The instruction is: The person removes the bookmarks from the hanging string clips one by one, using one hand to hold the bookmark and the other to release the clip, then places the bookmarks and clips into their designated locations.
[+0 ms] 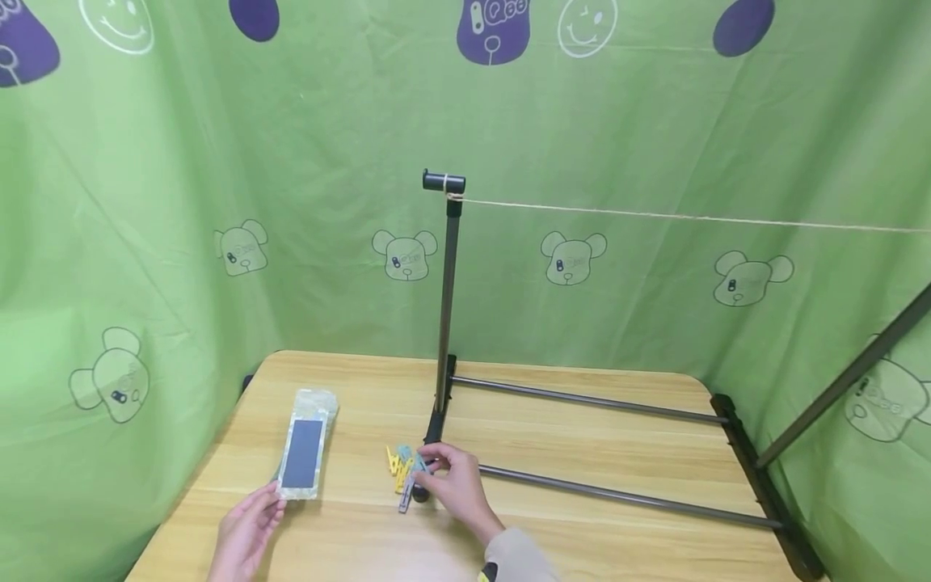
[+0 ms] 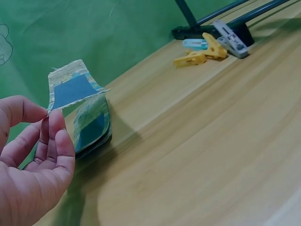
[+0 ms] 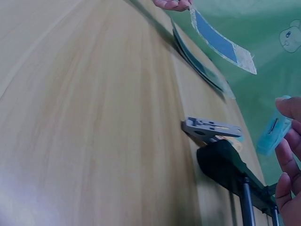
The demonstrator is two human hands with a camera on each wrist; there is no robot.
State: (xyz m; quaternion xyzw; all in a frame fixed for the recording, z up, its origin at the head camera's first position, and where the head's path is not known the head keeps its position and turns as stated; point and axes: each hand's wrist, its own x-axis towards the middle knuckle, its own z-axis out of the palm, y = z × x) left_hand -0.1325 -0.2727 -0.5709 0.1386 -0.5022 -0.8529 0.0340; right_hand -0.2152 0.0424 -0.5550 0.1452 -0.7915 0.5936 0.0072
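My left hand (image 1: 247, 529) pinches the near corner of a rectangular cloth piece (image 1: 302, 457). The cloth has a dark blue middle and a pale, frayed, patterned border, and it is raised at a slant above the table. Under it lies a stack of similar pieces (image 2: 94, 125), partly hidden by the held one. Between thumb and fingers, my right hand (image 1: 460, 487) holds a light blue clothespin (image 3: 274, 132) just above a small pile. That pile has yellow clothespins (image 2: 212, 47), a grey clothespin (image 2: 230, 38) and another light blue clothespin (image 2: 195, 44), lying against the stand's foot.
A dark metal stand (image 1: 447, 307) rises from the wooden table (image 1: 582, 444), its two low bars running right to a second foot (image 1: 764, 485). A thin string (image 1: 655, 216) stretches rightward from the post's top. Green printed curtain (image 1: 327, 162) surrounds the table.
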